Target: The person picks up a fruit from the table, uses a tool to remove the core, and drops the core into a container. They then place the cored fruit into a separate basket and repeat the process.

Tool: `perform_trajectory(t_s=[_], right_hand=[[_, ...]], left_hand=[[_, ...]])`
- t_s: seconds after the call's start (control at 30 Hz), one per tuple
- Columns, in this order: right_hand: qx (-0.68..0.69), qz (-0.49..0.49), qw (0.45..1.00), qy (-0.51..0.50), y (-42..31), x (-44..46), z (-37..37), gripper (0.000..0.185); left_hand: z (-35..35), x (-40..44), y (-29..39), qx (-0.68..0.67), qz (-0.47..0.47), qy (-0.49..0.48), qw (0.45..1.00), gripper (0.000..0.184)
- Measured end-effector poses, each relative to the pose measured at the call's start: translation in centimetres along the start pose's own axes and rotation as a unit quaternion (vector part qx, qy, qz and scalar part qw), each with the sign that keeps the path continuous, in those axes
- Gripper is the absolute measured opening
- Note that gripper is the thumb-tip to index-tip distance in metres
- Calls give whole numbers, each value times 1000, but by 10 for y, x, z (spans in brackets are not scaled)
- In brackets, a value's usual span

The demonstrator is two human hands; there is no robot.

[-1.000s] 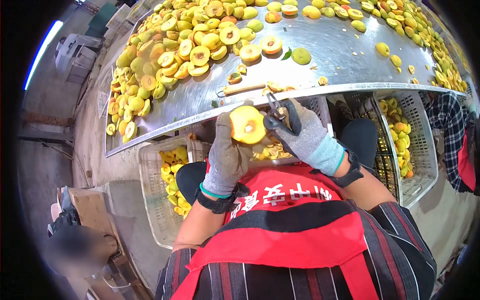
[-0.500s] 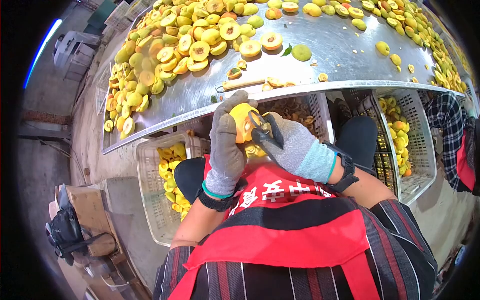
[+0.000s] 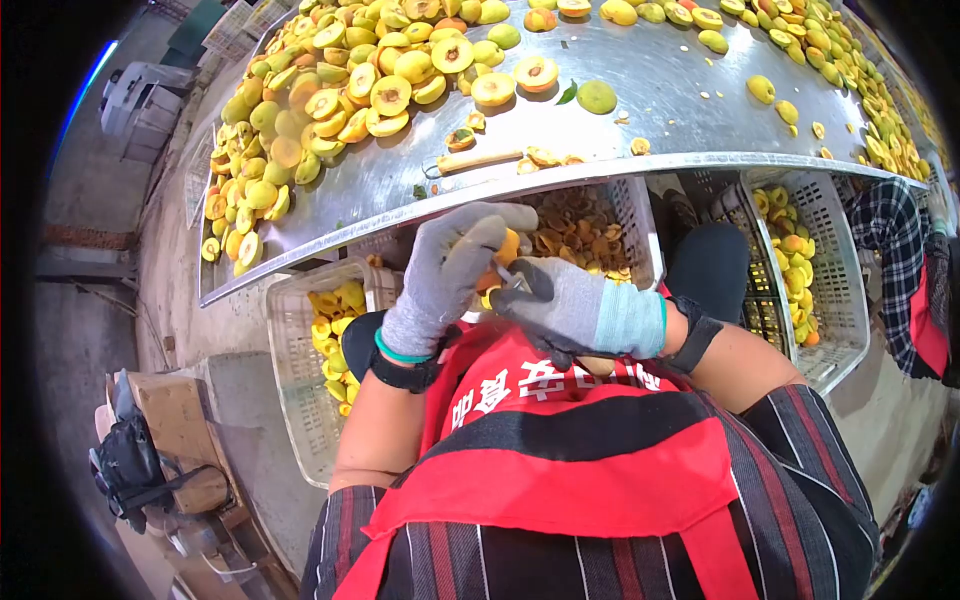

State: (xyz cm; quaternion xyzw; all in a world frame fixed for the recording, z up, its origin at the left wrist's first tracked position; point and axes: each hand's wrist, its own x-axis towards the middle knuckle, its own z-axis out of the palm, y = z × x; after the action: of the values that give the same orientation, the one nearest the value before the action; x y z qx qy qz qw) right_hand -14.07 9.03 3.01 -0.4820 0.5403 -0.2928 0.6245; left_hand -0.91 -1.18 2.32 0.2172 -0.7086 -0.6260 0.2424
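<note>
My left hand (image 3: pixel 447 268), in a grey glove, is wrapped around a yellow-orange peach half (image 3: pixel 508 246), which its fingers largely cover. My right hand (image 3: pixel 560 302), gloved in grey with dark fingertips, presses against the fruit from the right. It is closed on a pitting tool (image 3: pixel 503 271), of which only a bit of metal shows between the fingers. Both hands are over my lap, just below the edge of the metal table (image 3: pixel 660 120). Under them, a crate (image 3: pixel 643 235) holds brown pits and scraps.
Peach halves (image 3: pixel 375 90) are heaped on the table, with a wooden-handled loop tool (image 3: pixel 480 160) near its edge. Crates of yellow halves stand left (image 3: pixel 300 410) and right (image 3: pixel 840 290). A co-worker's plaid sleeve (image 3: pixel 885 235) is at the far right.
Both hands have come slightly lower and toward me. My left hand has turned over the peach half, hiding its cut face. My right hand has rotated, with its fingers now pointing left.
</note>
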Motion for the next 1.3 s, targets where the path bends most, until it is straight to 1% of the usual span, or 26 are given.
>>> perform_trajectory(t_s=[0.03, 0.07, 0.1, 0.13, 0.17, 0.2, 0.23, 0.3, 0.4, 0.43, 0.53, 0.57, 0.6, 0.67, 0.7, 0.73, 0.8, 0.87, 0.9, 0.93, 1.0, 1.03, 1.07, 1.13, 1.2, 1.3], right_hand=[[0, 0, 1000, -1, 6, 4, 2, 30], [-101, -77, 991, 44, 18, 11, 6, 31], [-202, -153, 963, 89, 25, 15, 8, 31], [-201, -153, 963, 89, 21, 13, 6, 31], [-56, -82, 995, 12, 13, 9, 3, 30], [92, -8, 994, -66, 10, 6, 2, 29], [93, -7, 993, -66, 12, 5, 2, 29], [253, -85, 957, -109, 19, 4, 1, 27], [315, -125, 937, -79, 32, 9, 6, 26], [330, -130, 926, -132, 34, 8, 2, 19], [397, -82, 909, -99, 32, 1, 3, 19], [456, -99, 873, -142, 33, 1, 2, 22], [455, -97, 874, -142, 34, 0, 1, 22], [578, -72, 794, -174, 34, -1, -3, 26], [593, -82, 784, -163, 43, 5, -4, 28], [567, -80, 806, -149, 50, 7, -9, 28], [578, -75, 805, -111, 61, 2, -16, 28], [607, -58, 788, -91, 77, -3, -22, 29], [597, -62, 796, -79, 81, -7, -24, 29], [587, -66, 804, -67, 84, -9, -26, 29], [557, -42, 829, -24, 87, -11, -27, 30], [554, -43, 831, -25, 83, -11, -27, 31], [550, -45, 834, -26, 81, -9, -27, 31], [562, -61, 824, -49, 85, 0, -25, 31], [538, -42, 842, -18, 94, 9, -23, 29], [524, -15, 852, -7, 94, 10, -22, 27]], left_hand=[[-2, 1, 4, 39, -49, -39, 997, 40], [-3, 2, 5, 78, -98, -79, 989, 40], [-2, 4, -1, 79, -58, -70, 993, 39], [-2, 4, -5, 79, -58, -70, 993, 39], [-1, 4, -8, 39, -54, -56, 996, 40], [-1, 3, -11, -1, -51, -43, 998, 41], [1, 2, -13, -1, -52, -43, 998, 41], [4, 2, -17, -124, -7, -14, 992, 37], [10, 3, -20, -209, -22, 14, 978, 42], [15, 4, -19, -149, -11, 40, 988, 53], [28, 6, -32, -155, 37, 117, 980, 53], [28, 8, -31, -317, -22, 147, 937, 51], [28, 7, -34, -318, -22, 148, 936, 51], [24, 8, -40, -382, -27, 205, 901, 51], [14, 2, -37, -360, -17, 171, 917, 52], [5, -4, -38, -385, 1, 163, 909, 53], [-33, -24, -33, -346, 32, 122, 930, 46], [-68, -59, -19, -231, -11, 217, 949, 46], [-98, -77, -14, -25, -39, 221, 974, 44], [-125, -93, -8, 182, -65, 217, 957, 41], [-147, -112, 8, 375, -213, 210, 878, 37], [-157, -113, 9, 447, -205, 210, 845, 39], [-159, -104, 12, 454, -205, 215, 840, 39], [-158, -63, 12, 318, -129, 235, 909, 44], [-172, -5, 1, 420, -96, 171, 886, 50], [-173, 88, -18, 504, -76, 144, 848, 59]])
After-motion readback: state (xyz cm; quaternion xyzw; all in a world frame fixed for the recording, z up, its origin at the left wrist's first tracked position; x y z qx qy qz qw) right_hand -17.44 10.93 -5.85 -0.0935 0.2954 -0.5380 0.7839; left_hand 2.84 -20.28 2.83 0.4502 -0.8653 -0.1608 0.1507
